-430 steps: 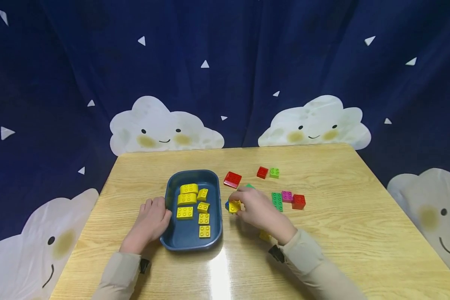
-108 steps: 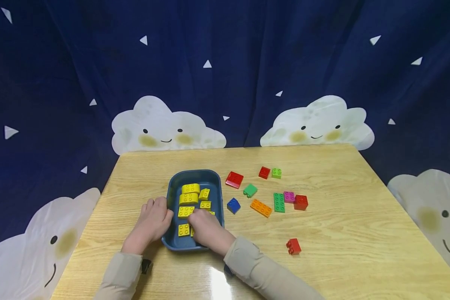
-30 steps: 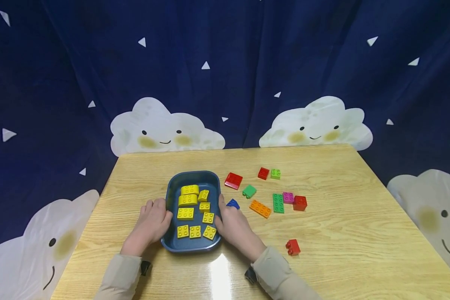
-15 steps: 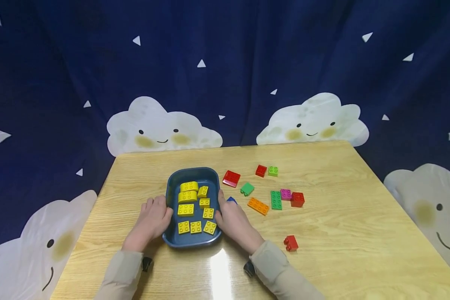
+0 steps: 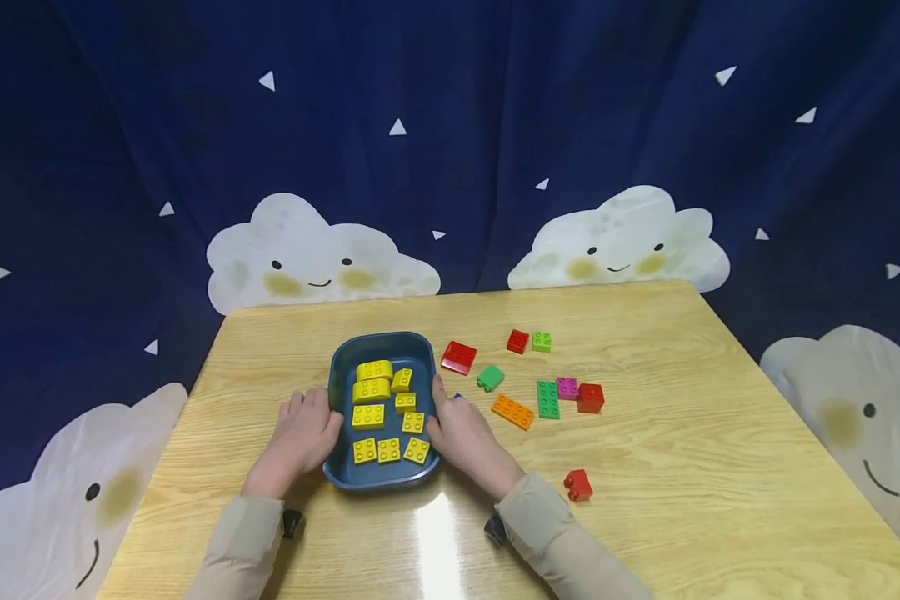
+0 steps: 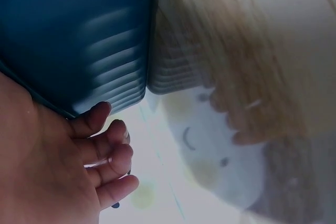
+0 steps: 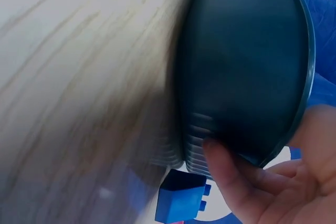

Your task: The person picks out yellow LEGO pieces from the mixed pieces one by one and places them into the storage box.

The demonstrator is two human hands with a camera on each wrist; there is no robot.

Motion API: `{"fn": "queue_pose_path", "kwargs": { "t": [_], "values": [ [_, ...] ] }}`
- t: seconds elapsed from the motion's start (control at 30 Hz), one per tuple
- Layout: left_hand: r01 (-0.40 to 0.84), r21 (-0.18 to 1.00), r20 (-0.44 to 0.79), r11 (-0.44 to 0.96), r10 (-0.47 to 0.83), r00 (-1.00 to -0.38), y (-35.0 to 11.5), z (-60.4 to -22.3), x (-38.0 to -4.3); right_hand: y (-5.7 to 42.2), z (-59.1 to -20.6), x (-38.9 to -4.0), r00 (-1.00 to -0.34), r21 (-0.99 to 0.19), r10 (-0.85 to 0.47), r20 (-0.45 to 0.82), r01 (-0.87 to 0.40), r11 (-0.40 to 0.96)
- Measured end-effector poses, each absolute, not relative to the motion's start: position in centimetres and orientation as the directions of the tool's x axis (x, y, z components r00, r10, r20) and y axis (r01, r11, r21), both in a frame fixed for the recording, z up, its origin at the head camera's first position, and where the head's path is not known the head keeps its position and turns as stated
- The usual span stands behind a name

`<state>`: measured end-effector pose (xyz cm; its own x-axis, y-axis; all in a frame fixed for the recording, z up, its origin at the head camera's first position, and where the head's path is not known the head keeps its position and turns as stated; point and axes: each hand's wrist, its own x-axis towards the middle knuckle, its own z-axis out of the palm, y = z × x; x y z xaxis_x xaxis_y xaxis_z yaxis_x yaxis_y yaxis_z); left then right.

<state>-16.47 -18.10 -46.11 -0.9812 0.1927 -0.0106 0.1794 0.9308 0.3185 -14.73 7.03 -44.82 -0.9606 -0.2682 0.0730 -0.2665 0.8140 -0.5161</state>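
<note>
A dark blue tray point(image 5: 378, 477) stands on the table with several yellow toy bricks point(image 5: 368, 416) inside. At its left rim my left hand point(image 5: 300, 429) grips the side, thumb over the edge; the left wrist view shows the fingers point(image 6: 118, 153) along the tray's outer wall point(image 6: 63, 30). My right hand point(image 5: 465, 433) holds the opposite rim, its thumb at the edge. Seen from the right wrist, a fingertip point(image 7: 212, 150) touches the ribbed outer wall point(image 7: 247, 61). Just beyond that hand lies a blue brick point(image 7: 181, 203), mostly hidden in the head view.
Right of the tray lie red point(image 5: 459, 357), green point(image 5: 491, 377), orange point(image 5: 513, 412) and long green point(image 5: 548, 400) bricks. Farther right are pink point(image 5: 567, 387) and red bricks point(image 5: 590, 397). A red brick point(image 5: 578, 485) sits nearer the front. A dark curtain point(image 5: 465, 125) hangs behind the table.
Earlier my right hand held a yellow brick beside the tray, then reached among the bricks inside. It has since moved to the right rim, and more yellow bricks are inside. My left hand stays put.
</note>
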Motion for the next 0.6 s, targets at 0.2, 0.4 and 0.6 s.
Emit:
{"fn": "queue_pose_path", "kwargs": {
  "t": [0.2,0.4,0.6],
  "values": [
    [0.188,0.310,-0.010,0.932,0.201,-0.980,-18.0,-45.8,-16.3,7.9,-44.2,-14.5,-0.956,-0.525,-0.283,0.079,-0.281,0.803],
    [0.204,0.257,0.031,0.945,0.202,-0.979,-18.0,-45.2,-16.4,9.4,-42.9,-14.1,-0.955,-0.560,-0.284,0.085,-0.282,0.779],
    [0.217,0.203,0.073,0.955,0.206,-0.976,-18.0,-44.6,-16.1,11.7,-42.0,-13.2,-0.956,-0.525,-0.247,0.160,-0.294,0.799]
  ]
}}
